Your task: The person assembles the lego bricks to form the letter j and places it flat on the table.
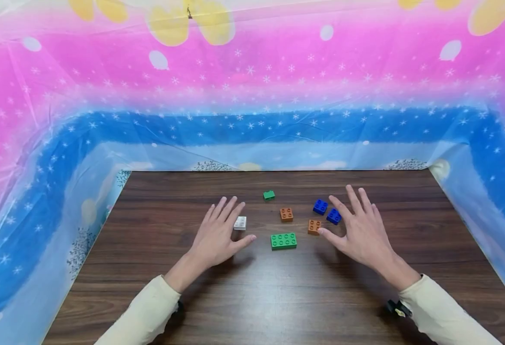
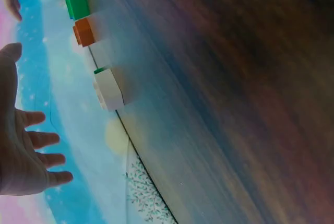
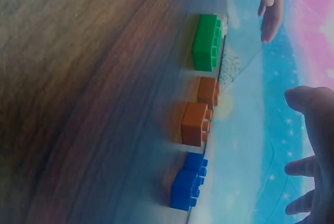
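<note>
My left hand hovers over the table with fingers spread, holding nothing. Nearest to it is a white toy brick, partly covered by the fingers in the head view. The right hand, also spread and holding nothing, is above the table beside two blue bricks and an orange brick. Between the hands lie a long green brick and a second orange brick. Farther back is a small green brick. In the left wrist view, the white brick stands below the left fingers' level, apart from them.
The bricks lie on a dark wood-grain table. A pink and blue patterned cloth hangs behind the table and along both sides. Something small and dark shows under the right sleeve.
</note>
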`<state>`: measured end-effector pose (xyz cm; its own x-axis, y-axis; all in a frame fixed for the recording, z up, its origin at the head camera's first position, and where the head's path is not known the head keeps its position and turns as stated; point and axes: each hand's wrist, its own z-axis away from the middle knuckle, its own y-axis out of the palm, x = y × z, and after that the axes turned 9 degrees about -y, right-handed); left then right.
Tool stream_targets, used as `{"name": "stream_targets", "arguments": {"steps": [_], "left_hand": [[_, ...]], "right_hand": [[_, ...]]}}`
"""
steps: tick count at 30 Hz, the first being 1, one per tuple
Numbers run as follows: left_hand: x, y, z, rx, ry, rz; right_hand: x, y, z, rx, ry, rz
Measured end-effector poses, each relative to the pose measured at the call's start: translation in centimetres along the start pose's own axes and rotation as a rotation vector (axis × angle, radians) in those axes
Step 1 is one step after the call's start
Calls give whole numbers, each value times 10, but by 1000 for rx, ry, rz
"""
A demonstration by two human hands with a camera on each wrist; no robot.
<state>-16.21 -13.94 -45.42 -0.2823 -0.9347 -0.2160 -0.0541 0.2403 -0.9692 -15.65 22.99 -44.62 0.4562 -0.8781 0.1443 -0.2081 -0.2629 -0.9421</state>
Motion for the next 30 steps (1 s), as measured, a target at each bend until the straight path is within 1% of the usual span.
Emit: {"name": "stream_targets", "arguments": {"steps": [4,7,9,12,16,18,21,24,26,30], "left_hand": [[-6,3,-2,4,84,23],[-12,5,-3,12,139,50],[-16,8,-4,22,167,74],[-21,12,-4,53,193,115],[-29,17,-3,104,210,183],[-34,18,-3,132,209,223],[-41,20,-5,184,195,269],[-47,23,-9,233,174,291],[-50,26,-13,246,174,294],[-53,33,-19,243,186,309]], "right_hand": [[4,4,2,-27,-34,-6],[6,7,4,-33,-47,-14],[7,9,5,-30,-49,-24],[8,11,7,-17,-58,-41],[9,17,10,-4,-82,-62],[10,19,11,-3,-94,-72],[12,22,12,-2,-104,-77],[13,24,12,10,-104,-84],[14,25,13,16,-102,-90],[14,28,13,22,-100,-92]]}}
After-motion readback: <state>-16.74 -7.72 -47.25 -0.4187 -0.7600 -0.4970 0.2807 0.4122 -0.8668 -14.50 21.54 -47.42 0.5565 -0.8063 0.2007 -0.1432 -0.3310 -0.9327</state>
